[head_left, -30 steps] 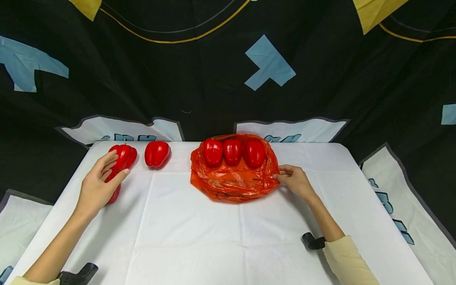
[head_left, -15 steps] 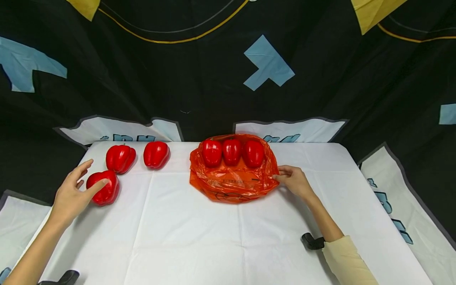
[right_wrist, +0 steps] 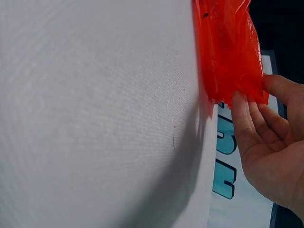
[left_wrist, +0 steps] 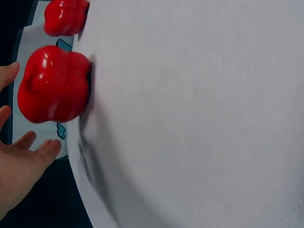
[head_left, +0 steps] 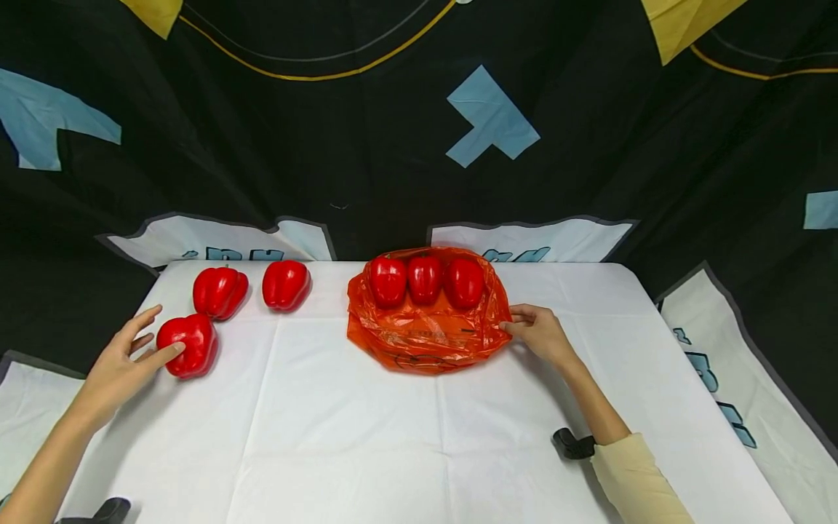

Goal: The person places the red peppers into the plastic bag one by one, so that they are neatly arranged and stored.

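A white cloth covers the bench [head_left: 353, 437], and behind it hangs a black backdrop [head_left: 366, 167] with light-blue and yellow patches. The nearest red pepper [head_left: 188, 346] sits at the bench's left side, with the left hand [head_left: 121, 364] beside it. That hand's fingers are spread wide; its thumb tip overlaps the pepper in the head view, while the left wrist view shows gaps between fingers and pepper. Just beyond stands a second pepper [head_left: 220, 292], and to its right, a little apart, a third pepper [head_left: 286, 286], both near the far edge. Well to the right, an orange plastic bag [head_left: 425, 338] lies at mid-bench with its mouth spread, three more peppers [head_left: 425, 279] resting side by side in its far part. The right hand [head_left: 540, 335] pinches the bag's right edge between thumb and fingers. Further out, a black wrist device [head_left: 572, 444] sits by the cream sleeve [head_left: 638, 477] on the right arm, and white panels [head_left: 543, 241] with blue lettering border the bench.
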Available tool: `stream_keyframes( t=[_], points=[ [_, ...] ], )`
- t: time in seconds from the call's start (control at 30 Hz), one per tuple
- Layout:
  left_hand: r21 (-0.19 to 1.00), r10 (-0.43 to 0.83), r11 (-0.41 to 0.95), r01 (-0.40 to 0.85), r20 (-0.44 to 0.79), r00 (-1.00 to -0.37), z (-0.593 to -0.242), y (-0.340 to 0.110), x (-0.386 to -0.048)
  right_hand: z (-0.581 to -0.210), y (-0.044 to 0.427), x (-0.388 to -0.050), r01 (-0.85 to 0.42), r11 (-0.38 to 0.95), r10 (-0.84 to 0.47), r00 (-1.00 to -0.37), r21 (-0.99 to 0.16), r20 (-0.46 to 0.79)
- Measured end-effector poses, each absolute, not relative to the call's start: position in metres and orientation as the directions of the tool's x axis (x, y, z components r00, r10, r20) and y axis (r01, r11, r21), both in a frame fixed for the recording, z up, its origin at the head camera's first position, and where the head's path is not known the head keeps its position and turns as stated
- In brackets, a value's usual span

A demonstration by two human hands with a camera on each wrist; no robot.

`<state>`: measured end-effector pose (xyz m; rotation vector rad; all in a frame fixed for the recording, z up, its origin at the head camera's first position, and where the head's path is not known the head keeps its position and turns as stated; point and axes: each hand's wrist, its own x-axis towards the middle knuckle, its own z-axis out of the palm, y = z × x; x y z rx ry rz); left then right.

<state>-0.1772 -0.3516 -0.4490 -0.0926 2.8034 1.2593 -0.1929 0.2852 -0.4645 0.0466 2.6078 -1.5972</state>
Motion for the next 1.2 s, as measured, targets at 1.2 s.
stream_keyframes(
  t=[1.2],
  points=[
    [0.784,0.048,0.615,-0.086,-0.146,-0.988,-0.461,-0.359,-0.18,-0.468,0.285,-0.194,0.063,0.46,-0.018,-0.997,-0.886,-0.081]
  ],
)
